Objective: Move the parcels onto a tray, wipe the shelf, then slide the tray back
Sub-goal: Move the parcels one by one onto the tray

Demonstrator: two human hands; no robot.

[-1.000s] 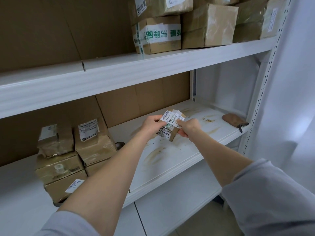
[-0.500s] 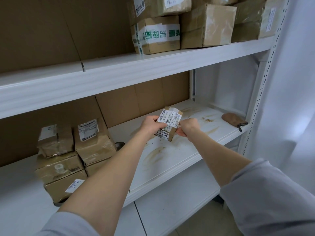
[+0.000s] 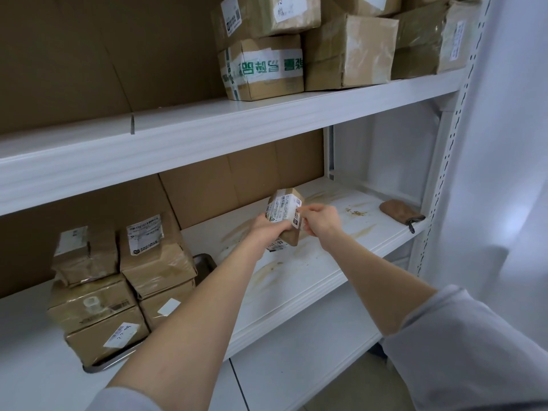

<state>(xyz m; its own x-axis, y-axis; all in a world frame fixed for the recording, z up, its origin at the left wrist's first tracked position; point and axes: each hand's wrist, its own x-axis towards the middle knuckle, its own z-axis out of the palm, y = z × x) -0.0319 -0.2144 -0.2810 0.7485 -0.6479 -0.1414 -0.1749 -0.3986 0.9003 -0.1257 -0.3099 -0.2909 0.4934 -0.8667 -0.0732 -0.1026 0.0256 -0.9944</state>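
Curling their fingers, left hand (image 3: 267,231) and right hand (image 3: 322,223) grip a parcel (image 3: 292,240), label (image 3: 284,208) illegible.

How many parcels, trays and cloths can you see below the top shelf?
Parcels: 6, that is 5 stacked parcels showing on the tray and 1 held parcel gripped by the left hand and right hand.
Trays: 1.
Cloths: 1, the brown cloth.
Total: 8.

Two bare forearms, pale grey sleeves (image 3: 474,351) pushed up, no gloves
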